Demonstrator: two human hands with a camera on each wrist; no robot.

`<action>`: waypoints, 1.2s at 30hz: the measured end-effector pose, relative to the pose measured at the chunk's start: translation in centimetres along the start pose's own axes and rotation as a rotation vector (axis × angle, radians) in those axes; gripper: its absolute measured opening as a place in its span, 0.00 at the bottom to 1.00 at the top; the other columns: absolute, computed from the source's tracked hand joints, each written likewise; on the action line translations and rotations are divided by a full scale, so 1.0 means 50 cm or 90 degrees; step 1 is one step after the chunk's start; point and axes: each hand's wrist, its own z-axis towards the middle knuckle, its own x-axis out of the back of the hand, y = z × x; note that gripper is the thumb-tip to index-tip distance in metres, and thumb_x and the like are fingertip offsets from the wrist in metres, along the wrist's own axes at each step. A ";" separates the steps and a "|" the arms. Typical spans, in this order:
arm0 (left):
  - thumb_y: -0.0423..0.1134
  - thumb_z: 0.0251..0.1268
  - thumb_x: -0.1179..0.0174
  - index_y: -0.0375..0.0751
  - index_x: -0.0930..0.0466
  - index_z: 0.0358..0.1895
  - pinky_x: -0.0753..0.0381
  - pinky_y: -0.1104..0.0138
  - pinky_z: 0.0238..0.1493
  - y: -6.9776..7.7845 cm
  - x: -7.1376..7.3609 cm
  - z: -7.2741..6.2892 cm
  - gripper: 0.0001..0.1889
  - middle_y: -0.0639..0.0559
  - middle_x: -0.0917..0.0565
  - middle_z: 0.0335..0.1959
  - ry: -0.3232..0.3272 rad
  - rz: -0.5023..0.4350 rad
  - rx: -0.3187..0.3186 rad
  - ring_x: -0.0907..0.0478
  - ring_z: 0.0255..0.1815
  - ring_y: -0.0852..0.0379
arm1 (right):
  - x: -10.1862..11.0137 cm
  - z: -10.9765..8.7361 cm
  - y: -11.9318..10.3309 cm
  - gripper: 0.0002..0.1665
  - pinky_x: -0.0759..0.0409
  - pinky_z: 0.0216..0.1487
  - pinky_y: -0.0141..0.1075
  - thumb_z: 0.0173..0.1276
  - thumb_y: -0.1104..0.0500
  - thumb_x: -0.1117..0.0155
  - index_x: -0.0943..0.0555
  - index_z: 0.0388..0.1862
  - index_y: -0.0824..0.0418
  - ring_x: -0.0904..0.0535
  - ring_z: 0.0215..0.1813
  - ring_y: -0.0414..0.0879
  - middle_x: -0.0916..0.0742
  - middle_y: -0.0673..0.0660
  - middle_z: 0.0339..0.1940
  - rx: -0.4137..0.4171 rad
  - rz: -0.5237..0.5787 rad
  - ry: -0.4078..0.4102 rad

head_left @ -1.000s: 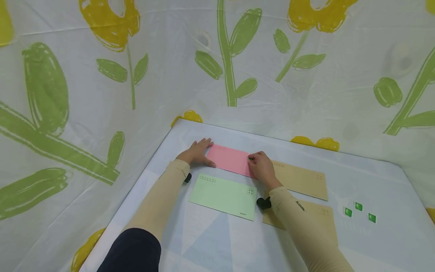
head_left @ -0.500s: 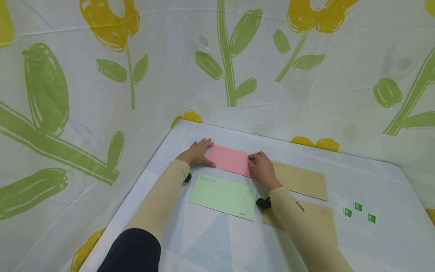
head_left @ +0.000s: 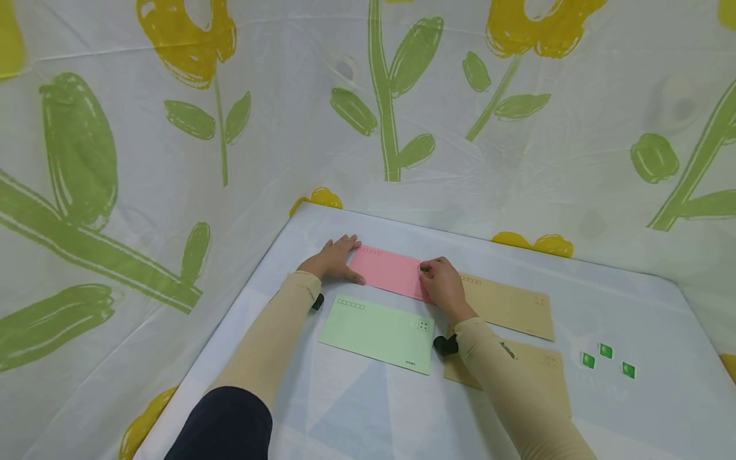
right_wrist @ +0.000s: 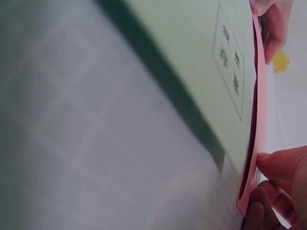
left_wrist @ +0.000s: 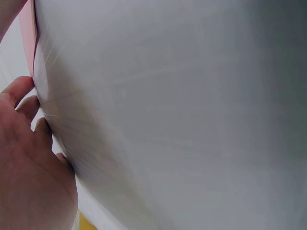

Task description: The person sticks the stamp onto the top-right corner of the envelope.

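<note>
My left hand [head_left: 332, 259] lies spread at the left end of a pink envelope [head_left: 386, 271], thumb by its lower edge and fingers by its upper left corner. At the envelope's right end, my right hand [head_left: 444, 284] pinches a small green sticker [head_left: 425, 269] just over the paper; whether it touches cannot be made out. The right wrist view has my right thumb [right_wrist: 280, 163] against the pink envelope's edge, other fingers curled beneath. That hand hides the envelope's upper right corner. Nearer me lies a light green envelope [head_left: 376, 333].
Two brown envelopes [head_left: 508, 305] lie to the right, the nearer one partly under my right forearm. Three green diamond-patterned stickers [head_left: 605, 350] lie farther right on the pale table [head_left: 661, 306]. A flower-printed curtain [head_left: 299, 115] rises behind the table and along its left.
</note>
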 end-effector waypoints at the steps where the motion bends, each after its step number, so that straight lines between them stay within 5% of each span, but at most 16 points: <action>1: 0.60 0.54 0.25 0.42 0.48 0.82 0.69 0.53 0.83 0.000 0.000 0.000 0.58 0.47 0.56 0.85 0.000 0.001 0.000 0.65 0.85 0.49 | 0.000 0.000 0.000 0.19 0.19 0.63 0.47 0.74 0.58 0.36 0.16 0.61 0.62 0.22 0.54 0.54 0.21 0.60 0.60 -0.001 0.003 0.001; 36: 0.60 0.54 0.24 0.42 0.48 0.82 0.69 0.54 0.83 0.006 -0.001 -0.005 0.58 0.47 0.56 0.85 0.005 -0.010 0.007 0.65 0.85 0.49 | 0.000 -0.002 0.002 0.20 0.20 0.65 0.49 0.75 0.57 0.37 0.16 0.61 0.63 0.22 0.57 0.56 0.21 0.62 0.61 0.001 -0.008 -0.001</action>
